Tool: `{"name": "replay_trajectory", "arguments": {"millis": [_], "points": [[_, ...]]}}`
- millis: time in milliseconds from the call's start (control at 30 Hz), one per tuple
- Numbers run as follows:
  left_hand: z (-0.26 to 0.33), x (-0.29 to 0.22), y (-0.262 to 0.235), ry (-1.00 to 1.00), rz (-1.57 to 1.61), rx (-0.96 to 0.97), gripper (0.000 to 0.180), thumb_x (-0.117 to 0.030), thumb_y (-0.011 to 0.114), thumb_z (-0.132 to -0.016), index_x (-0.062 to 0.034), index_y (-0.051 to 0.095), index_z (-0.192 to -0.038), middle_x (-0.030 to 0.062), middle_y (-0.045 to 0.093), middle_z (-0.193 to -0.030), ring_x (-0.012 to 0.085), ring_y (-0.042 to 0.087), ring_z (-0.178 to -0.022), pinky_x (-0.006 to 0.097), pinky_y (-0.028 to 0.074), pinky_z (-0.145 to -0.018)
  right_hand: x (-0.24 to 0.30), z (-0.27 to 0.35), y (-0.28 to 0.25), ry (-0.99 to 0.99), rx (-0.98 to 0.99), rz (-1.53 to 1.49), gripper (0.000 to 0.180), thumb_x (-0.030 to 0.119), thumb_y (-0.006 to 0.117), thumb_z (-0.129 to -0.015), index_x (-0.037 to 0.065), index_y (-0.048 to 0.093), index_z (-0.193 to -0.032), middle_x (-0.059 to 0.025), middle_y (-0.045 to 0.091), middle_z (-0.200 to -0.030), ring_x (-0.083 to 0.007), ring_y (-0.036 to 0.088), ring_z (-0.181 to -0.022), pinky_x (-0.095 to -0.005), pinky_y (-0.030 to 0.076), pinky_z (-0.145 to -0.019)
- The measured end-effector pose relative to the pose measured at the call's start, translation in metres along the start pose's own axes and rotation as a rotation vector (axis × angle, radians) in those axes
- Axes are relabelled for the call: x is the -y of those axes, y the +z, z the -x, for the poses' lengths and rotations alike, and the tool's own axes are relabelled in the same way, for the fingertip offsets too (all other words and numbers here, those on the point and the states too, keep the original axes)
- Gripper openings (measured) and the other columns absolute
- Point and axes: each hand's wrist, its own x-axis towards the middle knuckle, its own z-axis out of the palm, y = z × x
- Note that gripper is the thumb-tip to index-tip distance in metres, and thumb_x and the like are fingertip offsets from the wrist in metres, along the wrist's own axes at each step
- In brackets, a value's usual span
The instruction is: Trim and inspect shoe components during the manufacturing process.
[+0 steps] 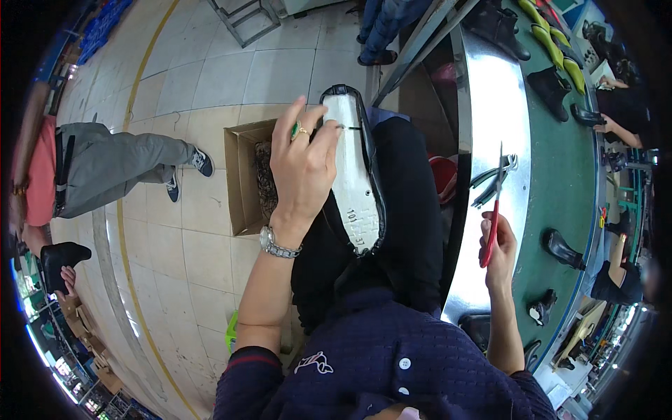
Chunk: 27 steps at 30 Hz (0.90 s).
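On my lap lies a black shoe upper on a last, its pale insole (350,175) facing up and its dark edge folded around the rim. My left hand (304,164), with a ring and a wristwatch, is over the insole's far left part. Its outer fingers are lifted and slightly blurred. The inner fingertips close at a thin dark mark or strip on the insole; what they pinch is too small to name. Off to the right, above the metal bench edge, my right hand (498,253) grips red-handled scissors (492,231), blades pointing away from me.
Dark-handled pliers (490,183) lie on the metal bench (490,98). Beyond, a green work surface (539,182) carries several black shoes and yellow-green lasts. An open cardboard box (241,178) stands on the floor left of my legs. Other people stand or work left, ahead and right.
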Motion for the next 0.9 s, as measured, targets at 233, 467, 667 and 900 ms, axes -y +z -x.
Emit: {"name": "replay_trajectory", "arguments": {"millis": [233,467,667,900], "points": [[-0.004,-0.011,-0.023,-0.074,0.21,-0.338,0.005,-0.003,0.065,-0.088,0.0013,0.067,-0.088,0.0119,0.066,-0.092,0.0248,0.061,-0.082,0.032,0.049,-0.072,-0.135,0.018,-0.091,0.035,-0.412,0.561,0.052,0.021,0.07,-0.087,-0.009,0.055,-0.127,-0.0133,0.067,-0.087,-0.0189,0.063,-0.073,-0.0329,0.051,-0.068],[-0.035,0.011,-0.11,-0.104,0.207,-0.67,0.012,-0.005,0.056,-0.097,0.0033,0.064,-0.095,0.0149,0.068,-0.106,0.0183,0.063,-0.093,0.028,0.051,-0.081,-0.069,-0.009,-0.099,-0.179,-0.128,0.996,0.033,0.018,0.062,-0.091,0.0,0.063,-0.119,-0.022,0.065,-0.106,-0.0363,0.066,-0.093,-0.0437,0.051,-0.08],[0.076,0.129,-0.082,-0.273,-0.581,0.2,0.04,-0.018,0.059,-0.095,0.0011,0.054,-0.129,0.0218,0.055,-0.132,0.032,0.055,-0.117,0.038,0.043,-0.1,-0.034,-0.102,-0.066,-0.623,0.058,1.424,0.072,0.004,0.066,-0.084,0.019,0.036,-0.147,-0.0086,0.039,-0.149,-0.0309,0.036,-0.138,-0.0427,0.035,-0.113],[0.061,0.005,-0.035,-0.072,0.076,0.191,0.054,-0.039,0.045,-0.099,-0.0091,0.045,-0.144,0.0114,0.035,-0.154,0.0315,0.026,-0.144,0.046,0.02,-0.116,-0.051,-0.154,-0.088,-0.731,0.359,1.455,0.082,0.003,0.069,-0.08,0.026,0.031,-0.15,-0.0083,0.034,-0.15,-0.0304,0.032,-0.139,-0.0443,0.025,-0.119]]}}
